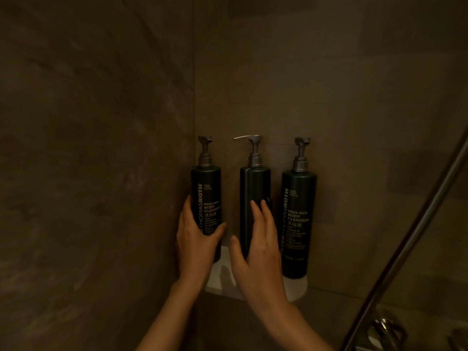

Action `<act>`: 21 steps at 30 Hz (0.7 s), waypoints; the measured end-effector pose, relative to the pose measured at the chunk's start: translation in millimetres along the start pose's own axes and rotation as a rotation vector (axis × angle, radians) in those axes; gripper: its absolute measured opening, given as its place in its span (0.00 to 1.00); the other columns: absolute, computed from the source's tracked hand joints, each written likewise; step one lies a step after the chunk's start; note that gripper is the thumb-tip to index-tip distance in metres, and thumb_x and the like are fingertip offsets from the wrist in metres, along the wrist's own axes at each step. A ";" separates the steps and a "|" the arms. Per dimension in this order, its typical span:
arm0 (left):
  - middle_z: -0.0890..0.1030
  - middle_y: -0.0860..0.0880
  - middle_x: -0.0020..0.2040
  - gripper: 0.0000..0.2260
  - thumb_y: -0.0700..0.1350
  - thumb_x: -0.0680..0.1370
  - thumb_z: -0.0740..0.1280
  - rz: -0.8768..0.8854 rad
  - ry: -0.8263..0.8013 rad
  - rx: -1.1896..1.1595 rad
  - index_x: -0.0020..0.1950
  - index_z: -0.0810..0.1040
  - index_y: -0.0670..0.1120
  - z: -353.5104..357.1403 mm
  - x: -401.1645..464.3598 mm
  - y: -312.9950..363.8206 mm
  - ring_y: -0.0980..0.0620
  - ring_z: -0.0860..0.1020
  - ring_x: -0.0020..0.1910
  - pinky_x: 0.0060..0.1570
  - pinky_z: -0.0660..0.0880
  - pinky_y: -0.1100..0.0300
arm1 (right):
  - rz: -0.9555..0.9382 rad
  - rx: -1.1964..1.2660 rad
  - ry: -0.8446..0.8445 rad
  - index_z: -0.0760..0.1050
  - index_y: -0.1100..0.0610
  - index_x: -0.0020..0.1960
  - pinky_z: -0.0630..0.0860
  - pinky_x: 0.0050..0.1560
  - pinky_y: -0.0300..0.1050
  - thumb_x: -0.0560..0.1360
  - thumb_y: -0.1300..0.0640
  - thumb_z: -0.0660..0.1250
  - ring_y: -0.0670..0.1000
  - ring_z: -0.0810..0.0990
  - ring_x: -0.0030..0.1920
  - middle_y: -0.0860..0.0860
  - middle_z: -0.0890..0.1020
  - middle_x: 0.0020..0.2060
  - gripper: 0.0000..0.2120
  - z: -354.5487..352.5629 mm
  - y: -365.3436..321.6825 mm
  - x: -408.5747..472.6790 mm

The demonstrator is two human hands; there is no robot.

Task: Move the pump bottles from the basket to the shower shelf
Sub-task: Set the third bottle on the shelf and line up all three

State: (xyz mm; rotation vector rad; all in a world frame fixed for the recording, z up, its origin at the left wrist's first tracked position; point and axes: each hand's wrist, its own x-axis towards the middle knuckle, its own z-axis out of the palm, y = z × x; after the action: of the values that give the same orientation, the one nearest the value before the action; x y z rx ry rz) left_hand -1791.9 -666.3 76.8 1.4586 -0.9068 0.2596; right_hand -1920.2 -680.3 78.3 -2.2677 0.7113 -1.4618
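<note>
Three dark green pump bottles with grey pumps stand upright on a small white corner shelf (296,287) in the shower. My left hand (196,239) is wrapped around the lower half of the left bottle (206,193), whose label faces me. The fingers of my right hand (260,244) rest on the front of the middle bottle (254,188), thumb apart; its label is turned away and its spout points left. To the right, the third bottle (298,219) stands untouched, label facing me. No basket is in view.
Brown stone-look tiled walls meet in a corner right behind the left bottle. A metal shower hose (410,244) runs diagonally across the right side. Chrome tap fittings (387,330) sit at the bottom right.
</note>
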 end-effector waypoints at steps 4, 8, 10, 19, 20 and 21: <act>0.73 0.47 0.66 0.38 0.43 0.65 0.76 0.009 0.059 -0.025 0.71 0.63 0.49 2.5 4.2 -2.6 0.50 0.72 0.63 0.59 0.71 0.52 | -0.030 -0.054 0.054 0.51 0.49 0.76 0.42 0.67 0.26 0.77 0.54 0.62 0.39 0.46 0.74 0.39 0.49 0.73 0.32 1.3 -0.4 0.3; 0.74 0.47 0.65 0.37 0.43 0.66 0.76 0.021 0.062 -0.038 0.71 0.63 0.49 1.2 1.1 -3.6 0.56 0.70 0.59 0.55 0.68 0.58 | -0.026 -0.091 0.118 0.51 0.52 0.76 0.45 0.74 0.42 0.76 0.56 0.63 0.45 0.44 0.76 0.48 0.50 0.77 0.33 2.1 -2.6 6.6; 0.74 0.48 0.64 0.37 0.43 0.66 0.76 0.021 0.051 -0.051 0.71 0.63 0.50 -0.1 -0.5 -2.8 0.56 0.70 0.59 0.54 0.68 0.58 | -0.003 -0.064 0.130 0.48 0.52 0.77 0.48 0.75 0.45 0.76 0.56 0.63 0.47 0.45 0.77 0.49 0.48 0.77 0.35 3.6 -4.9 10.5; 0.74 0.54 0.62 0.35 0.45 0.68 0.74 0.064 -0.036 -0.118 0.71 0.63 0.53 -10.7 -6.0 -3.2 0.58 0.73 0.58 0.48 0.67 0.72 | 0.095 0.047 0.143 0.47 0.53 0.77 0.59 0.74 0.46 0.75 0.58 0.65 0.48 0.57 0.75 0.51 0.57 0.75 0.37 17.0 -7.1 25.9; 0.74 0.54 0.62 0.35 0.46 0.69 0.74 0.066 -0.044 -0.120 0.72 0.62 0.53 -12.0 -6.4 -2.9 0.58 0.74 0.58 0.48 0.67 0.72 | 0.101 0.061 0.142 0.48 0.53 0.77 0.62 0.73 0.49 0.75 0.58 0.66 0.49 0.59 0.74 0.51 0.58 0.75 0.37 19.1 -7.5 27.0; 0.74 0.54 0.63 0.35 0.47 0.69 0.74 0.069 -0.051 -0.120 0.72 0.62 0.54 -13.4 -6.9 -2.4 0.59 0.74 0.58 0.49 0.68 0.72 | 0.110 0.070 0.141 0.48 0.53 0.77 0.64 0.72 0.51 0.75 0.57 0.67 0.49 0.61 0.73 0.51 0.60 0.74 0.38 21.2 -7.9 28.1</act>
State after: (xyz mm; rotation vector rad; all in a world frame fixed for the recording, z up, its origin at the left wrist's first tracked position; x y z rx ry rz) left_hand -1790.0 -651.9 72.4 1.3296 -0.9990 0.2158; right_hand -1889.5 -689.8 94.6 -2.0552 0.7997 -1.5798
